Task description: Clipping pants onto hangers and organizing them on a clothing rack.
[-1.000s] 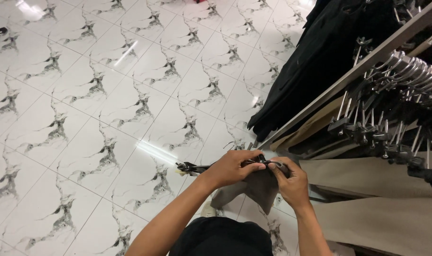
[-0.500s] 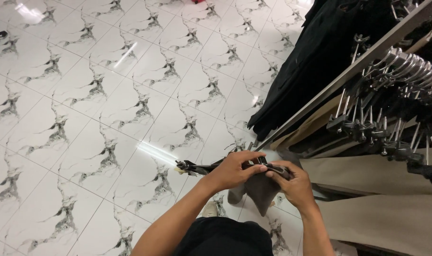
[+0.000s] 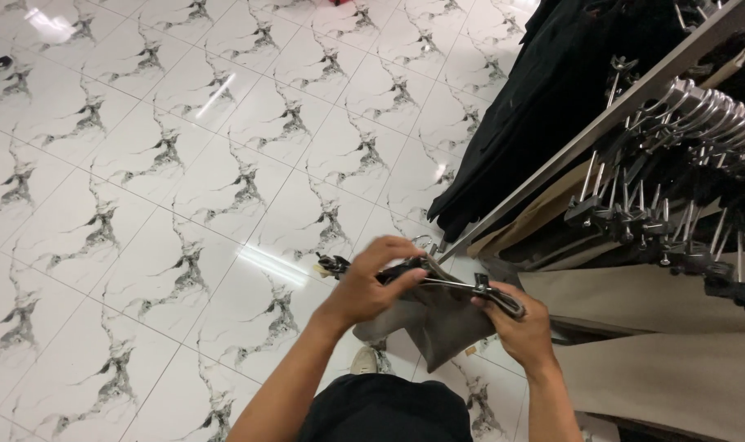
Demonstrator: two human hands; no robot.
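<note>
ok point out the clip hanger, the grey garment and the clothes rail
clip hanger (image 3: 458, 284), head view, on its metal bar
grey garment (image 3: 438, 327), head view, on the hanging fabric
clothes rail (image 3: 601, 123), head view, on its bare middle

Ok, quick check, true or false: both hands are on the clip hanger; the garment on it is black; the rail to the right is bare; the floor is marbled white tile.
1. Both hands, left hand and right hand, are on the clip hanger: true.
2. The garment on it is black: false, it is grey.
3. The rail is bare: false, many hangers with clothes hang on it.
4. The floor is marbled white tile: true.
</note>
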